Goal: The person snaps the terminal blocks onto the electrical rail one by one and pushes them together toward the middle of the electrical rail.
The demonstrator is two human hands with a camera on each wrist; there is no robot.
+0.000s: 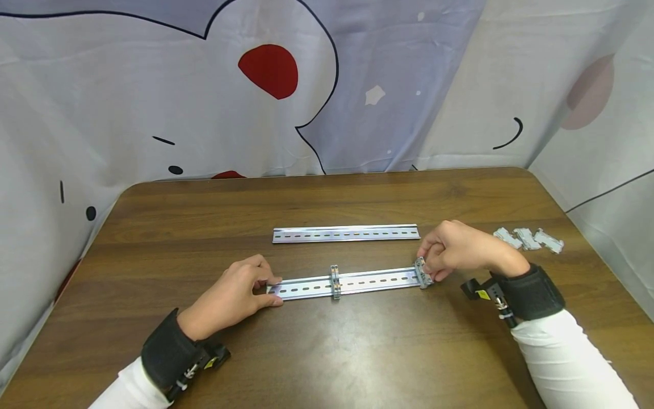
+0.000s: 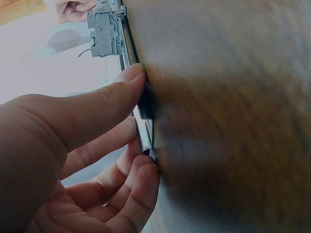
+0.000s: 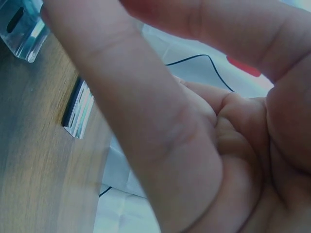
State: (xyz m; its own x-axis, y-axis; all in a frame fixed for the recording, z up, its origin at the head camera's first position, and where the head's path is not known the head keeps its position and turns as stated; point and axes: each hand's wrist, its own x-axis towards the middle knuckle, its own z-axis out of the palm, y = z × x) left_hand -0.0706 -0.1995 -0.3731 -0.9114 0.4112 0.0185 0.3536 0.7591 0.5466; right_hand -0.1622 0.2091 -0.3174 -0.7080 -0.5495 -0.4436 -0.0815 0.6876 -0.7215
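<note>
A slotted metal DIN rail lies across the table in front of me. My left hand pinches its left end between thumb and fingers; the left wrist view shows the thumb along one edge of the rail end. One grey terminal block straddles the rail near its middle, upright. At the right end, my right hand holds a second grey terminal block, which sits across the rail there. In the right wrist view the fingers fill most of the picture, and that block is hidden.
Behind lies another slotted rail, roughly parallel and bare. Three loose grey blocks rest at the right, beyond the right wrist. The wooden table ends at a printed cloth along its back and sides.
</note>
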